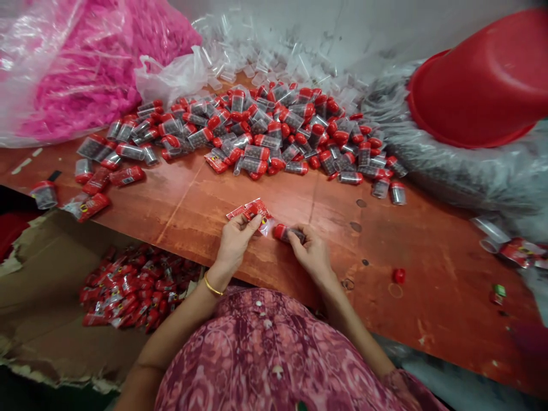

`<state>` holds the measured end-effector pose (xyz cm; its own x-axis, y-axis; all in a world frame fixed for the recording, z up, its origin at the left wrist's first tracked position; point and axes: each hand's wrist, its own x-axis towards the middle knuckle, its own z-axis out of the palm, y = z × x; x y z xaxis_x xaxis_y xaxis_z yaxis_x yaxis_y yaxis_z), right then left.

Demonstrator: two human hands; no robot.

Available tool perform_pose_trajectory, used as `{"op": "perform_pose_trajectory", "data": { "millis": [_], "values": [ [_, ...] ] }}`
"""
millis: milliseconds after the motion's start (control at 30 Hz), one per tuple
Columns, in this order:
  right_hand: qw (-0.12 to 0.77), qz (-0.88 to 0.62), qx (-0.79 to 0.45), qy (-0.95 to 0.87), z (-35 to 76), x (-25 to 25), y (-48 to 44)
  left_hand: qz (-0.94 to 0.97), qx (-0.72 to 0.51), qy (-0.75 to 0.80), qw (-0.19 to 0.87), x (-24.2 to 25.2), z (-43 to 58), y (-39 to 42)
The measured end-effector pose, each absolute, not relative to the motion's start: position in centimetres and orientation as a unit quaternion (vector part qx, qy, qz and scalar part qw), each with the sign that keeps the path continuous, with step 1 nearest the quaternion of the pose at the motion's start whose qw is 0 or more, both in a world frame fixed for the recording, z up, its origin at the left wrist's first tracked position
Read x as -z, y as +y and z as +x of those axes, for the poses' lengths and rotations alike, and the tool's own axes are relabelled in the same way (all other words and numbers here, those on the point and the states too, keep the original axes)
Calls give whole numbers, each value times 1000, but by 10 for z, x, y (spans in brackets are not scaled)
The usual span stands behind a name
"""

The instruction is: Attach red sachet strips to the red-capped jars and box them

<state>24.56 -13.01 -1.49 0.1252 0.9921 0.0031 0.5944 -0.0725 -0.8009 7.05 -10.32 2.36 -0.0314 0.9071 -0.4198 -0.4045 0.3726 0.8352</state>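
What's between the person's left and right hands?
Head view: red printed plastic packaging in the left hand, then the red cap of the dark cylindrical tube in the right hand.

Far beyond the fingers (256,221) and to their left, a clear plastic sack (115,68) bulges with bright pink material; a crumpled whitish bag (177,74) touches it. Beyond and to their right, a red tub (483,80) rests tilted, rim down, on bulky clear plastic (445,168). A pale wall (359,28) stands straight beyond; a thin band (395,290) lies right and nearer.
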Motion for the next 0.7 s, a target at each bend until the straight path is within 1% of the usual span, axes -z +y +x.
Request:
{"op": "perform_pose_trajectory", "data": {
  "millis": [67, 133, 167, 233, 300, 333, 500, 700],
  "values": [
    [345, -670, -242, -611, 244, 11, -129, 245, -500, 508, 658, -24, 72, -104],
    [394, -653, -249, -598, 240, 2, -129, 252, -498, 503, 660, -25, 74, -106],
    [422, -635, -291, -578, 237, -3, -130, 260, -499, 499, 659, -26, 75, -106],
    [454, -583, -421, -526, 229, -12, -130, 281, -503, 492, 652, -27, 77, -108],
    [457, -534, -527, -478, 219, -19, -129, 299, -502, 491, 646, -28, 78, -109],
    [458, -523, -552, -461, 215, -21, -129, 305, -499, 492, 645, -29, 78, -110],
    [498, -537, -551, -400, 202, -25, -127, 291, -497, 485, 658, -28, 78, -110],
    [513, -515, -595, -343, 197, -19, -128, 226, -455, 461, 728, -32, 81, -112]
  ]
}}
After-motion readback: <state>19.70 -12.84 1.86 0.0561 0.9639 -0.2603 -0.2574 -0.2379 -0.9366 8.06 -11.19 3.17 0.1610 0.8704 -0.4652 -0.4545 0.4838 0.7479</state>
